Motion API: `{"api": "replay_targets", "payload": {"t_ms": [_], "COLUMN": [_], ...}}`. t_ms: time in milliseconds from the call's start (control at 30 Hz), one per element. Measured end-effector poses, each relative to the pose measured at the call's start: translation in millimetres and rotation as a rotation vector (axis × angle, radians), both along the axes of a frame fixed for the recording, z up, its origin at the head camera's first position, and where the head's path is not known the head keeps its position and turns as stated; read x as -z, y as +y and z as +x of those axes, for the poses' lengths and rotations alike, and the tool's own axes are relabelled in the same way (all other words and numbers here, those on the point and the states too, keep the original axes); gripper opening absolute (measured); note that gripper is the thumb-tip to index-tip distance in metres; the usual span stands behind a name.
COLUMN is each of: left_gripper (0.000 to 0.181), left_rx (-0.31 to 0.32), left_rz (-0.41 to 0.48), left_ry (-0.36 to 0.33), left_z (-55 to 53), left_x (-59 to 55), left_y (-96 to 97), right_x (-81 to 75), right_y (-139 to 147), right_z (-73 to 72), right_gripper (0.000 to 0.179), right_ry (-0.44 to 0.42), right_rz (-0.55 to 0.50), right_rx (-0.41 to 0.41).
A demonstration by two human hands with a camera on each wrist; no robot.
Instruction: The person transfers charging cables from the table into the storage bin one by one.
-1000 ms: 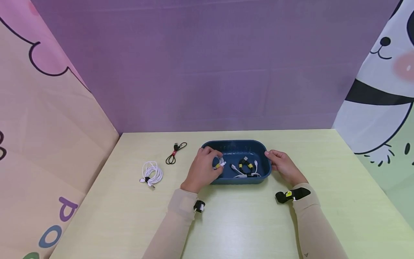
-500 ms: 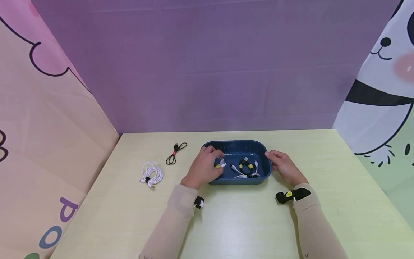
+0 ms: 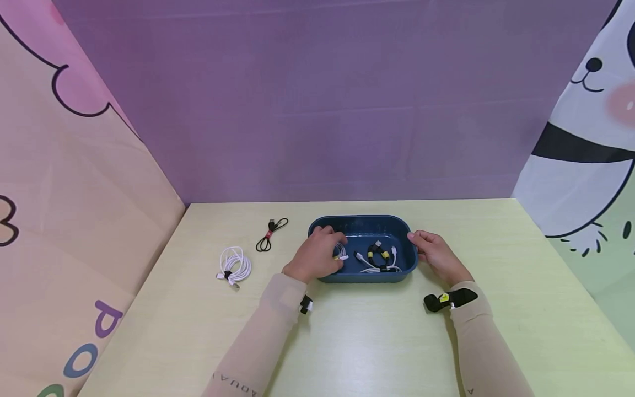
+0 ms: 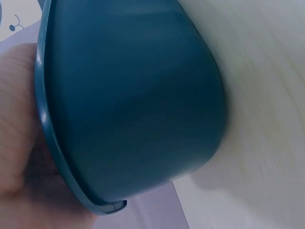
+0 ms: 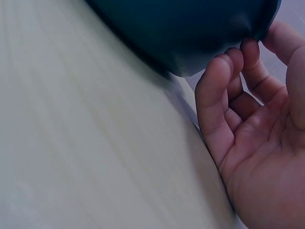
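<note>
While the right hand (image 3: pixel 436 255) pinches the rim of the blue box (image 3: pixel 364 278) at its right end, the grip of the left hand (image 3: pixel 315 255) is partly spread, thumb and fingers curved around the white coiled cable (image 3: pixel 341 251) inside the left end. The right wrist view shows bent fingers below the rim, which the head view hides.

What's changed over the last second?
The left hand, with the coiled white yellow-tied cable, has eased slightly right and apparently lower inside the glossy blue rectangular box; whether it has let go is unclear. The right hand still holds the box; the other cables stayed put.
</note>
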State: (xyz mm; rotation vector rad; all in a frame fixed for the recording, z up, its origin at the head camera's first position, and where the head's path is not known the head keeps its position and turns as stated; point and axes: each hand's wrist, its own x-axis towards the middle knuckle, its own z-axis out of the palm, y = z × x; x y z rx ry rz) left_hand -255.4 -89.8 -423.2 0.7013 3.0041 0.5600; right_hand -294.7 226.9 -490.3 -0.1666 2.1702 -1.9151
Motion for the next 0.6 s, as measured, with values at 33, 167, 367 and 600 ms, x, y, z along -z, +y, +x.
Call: {"api": "replay_targets", "payload": {"t_ms": [33,167,367,600], "left_gripper": [0.039,0.037,0.035,0.037], "left_rx": [0.004,0.017,0.024,0.019], "left_rz": [-0.007,-0.03,-0.059,-0.101], "left_ry": [-0.004,-0.024,-0.054,-0.09], "left_z": [-0.4,-2.1,-4.9,-7.2], "left_x": [-0.6,-2.7,-3.0,-4.4], "left_y": [0.2,1.3,2.7,3.8], "right_x": [-0.3,-0.6,-0.3,-0.3], "right_y": [-0.3,-0.6,0.0,0.6], "right_z": [0.2,0.4,0.2,-0.1], "right_gripper": [0.029,0.029,0.028,0.029], "right_ry": [-0.001,-0.005,-0.003,-0.005], "right_rz": [0.0,-0.009,-0.009,-0.002], "right_rx": [0.002,0.004,-0.006,-0.009]}}
